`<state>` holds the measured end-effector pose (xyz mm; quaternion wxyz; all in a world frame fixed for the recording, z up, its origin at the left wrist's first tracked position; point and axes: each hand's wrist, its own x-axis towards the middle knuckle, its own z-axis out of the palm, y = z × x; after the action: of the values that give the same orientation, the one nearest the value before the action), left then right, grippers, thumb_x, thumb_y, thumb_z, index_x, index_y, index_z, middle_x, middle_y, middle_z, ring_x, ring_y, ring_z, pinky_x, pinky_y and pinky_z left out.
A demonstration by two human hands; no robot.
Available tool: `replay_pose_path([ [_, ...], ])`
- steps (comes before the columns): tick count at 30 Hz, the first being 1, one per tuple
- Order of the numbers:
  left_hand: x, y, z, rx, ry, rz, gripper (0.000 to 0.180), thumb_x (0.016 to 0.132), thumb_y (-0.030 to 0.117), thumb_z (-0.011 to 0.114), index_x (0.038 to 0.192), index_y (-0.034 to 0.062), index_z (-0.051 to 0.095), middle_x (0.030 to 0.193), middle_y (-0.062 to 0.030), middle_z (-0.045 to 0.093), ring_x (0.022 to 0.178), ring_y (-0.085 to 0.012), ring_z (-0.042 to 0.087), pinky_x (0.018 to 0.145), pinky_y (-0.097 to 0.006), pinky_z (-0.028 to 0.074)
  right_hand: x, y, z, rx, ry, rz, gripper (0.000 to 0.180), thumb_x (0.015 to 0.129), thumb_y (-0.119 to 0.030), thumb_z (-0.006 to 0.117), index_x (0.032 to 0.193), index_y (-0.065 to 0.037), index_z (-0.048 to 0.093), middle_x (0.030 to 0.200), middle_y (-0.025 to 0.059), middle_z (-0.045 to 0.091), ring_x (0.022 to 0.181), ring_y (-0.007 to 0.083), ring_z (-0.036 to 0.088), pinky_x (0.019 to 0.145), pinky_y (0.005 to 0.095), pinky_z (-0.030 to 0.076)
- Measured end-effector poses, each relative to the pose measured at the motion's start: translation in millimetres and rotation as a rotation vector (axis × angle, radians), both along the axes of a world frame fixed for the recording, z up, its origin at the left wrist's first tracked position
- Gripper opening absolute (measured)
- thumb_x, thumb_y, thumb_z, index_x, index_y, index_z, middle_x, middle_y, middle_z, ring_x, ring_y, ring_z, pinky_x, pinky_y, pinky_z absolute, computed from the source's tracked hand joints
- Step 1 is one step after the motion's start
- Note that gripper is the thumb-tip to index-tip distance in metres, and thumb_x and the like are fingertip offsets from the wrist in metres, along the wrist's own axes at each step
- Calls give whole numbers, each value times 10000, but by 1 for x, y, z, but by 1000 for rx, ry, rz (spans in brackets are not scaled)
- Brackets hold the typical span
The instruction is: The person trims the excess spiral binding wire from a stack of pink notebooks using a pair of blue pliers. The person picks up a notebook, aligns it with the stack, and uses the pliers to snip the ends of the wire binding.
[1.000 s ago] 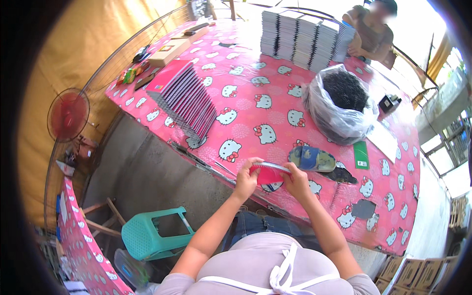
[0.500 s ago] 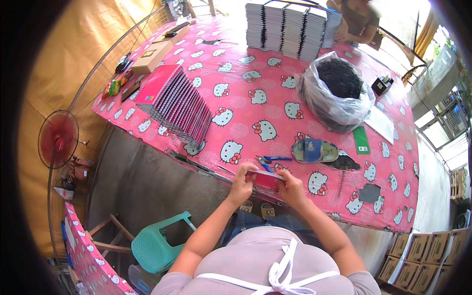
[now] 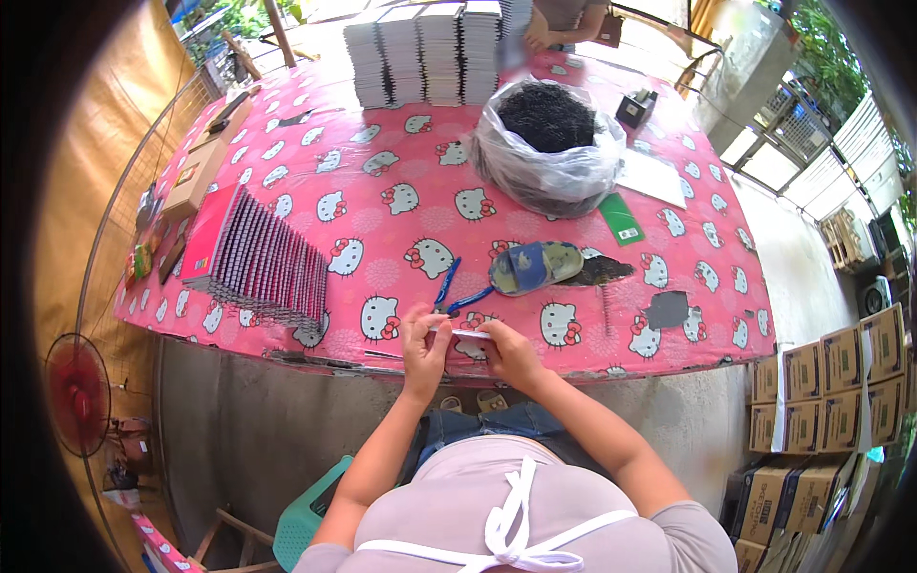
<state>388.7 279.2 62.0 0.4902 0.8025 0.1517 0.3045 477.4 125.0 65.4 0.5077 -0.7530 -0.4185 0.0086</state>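
Between my two hands, at the table's near edge, is a thin notebook, seen almost edge-on as a pale strip. My left hand pinches its left end, and my right hand grips the right end. Just beyond my left fingers lie blue-handled pliers, their jaws partly hidden near my fingertips. A blue camouflage slipper rests farther right. To the left stands a row of pink-covered, spiral-bound notebooks, coils facing me.
Tall stacks of coil-bound books stand at the far side, near another person's arm. A plastic bag holds black coils. Right of it lie a green card and white sheets. A teal stool is lower left.
My view has turned, so the table's things sit farther left. The notebook has tipped from showing its pink cover to nearly edge-on. Both hands still hold it.
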Motion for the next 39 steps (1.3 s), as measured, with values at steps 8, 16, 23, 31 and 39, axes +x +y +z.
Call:
replay_pose_path([
  [8, 24, -32, 28, 409, 67, -88, 174, 829, 178, 651, 994, 186, 707, 894, 42, 674, 989, -179, 574, 1064, -645, 16, 14, -13, 0, -198, 58, -23, 285, 770, 20, 578, 1052, -1, 538, 985, 200, 607, 950, 376, 592, 796, 440, 478],
  [16, 19, -31, 25, 456, 41, -82, 91, 771, 81, 683, 837, 139, 704, 849, -13, 669, 881, -227, 591, 1046, -565, 208, 146, -110, 1, -427, -93, -773, 376, 755, -178, 702, 1049, -16, 534, 1025, 178, 583, 910, 355, 594, 768, 444, 487],
  [23, 9, -20, 17, 364, -51, -169, 122, 730, 189, 739, 844, 160, 706, 904, -4, 672, 929, -215, 582, 996, -440, 290, 146, -87, 4, -441, -60, -760, 246, 773, -127, 633, 1002, -51, 583, 1032, 186, 560, 946, 385, 561, 786, 474, 458],
  [31, 24, -28, 15, 382, -117, -121, 160, 655, 162, 784, 793, 111, 724, 829, -27, 662, 801, -216, 560, 750, -334, 447, 39, -39, 36, -131, 197, 20, 189, 790, -149, 723, 964, -78, 714, 831, 66, 644, 748, 197, 619, 673, 307, 486],
  [39, 24, -29, 27, 453, -136, -115, 159, 667, 186, 785, 797, 109, 736, 799, -24, 660, 793, -199, 559, 731, -318, 447, 47, -40, 24, -141, 264, 90, 215, 828, -150, 704, 1038, -106, 710, 823, 46, 623, 759, 154, 600, 688, 281, 472],
])
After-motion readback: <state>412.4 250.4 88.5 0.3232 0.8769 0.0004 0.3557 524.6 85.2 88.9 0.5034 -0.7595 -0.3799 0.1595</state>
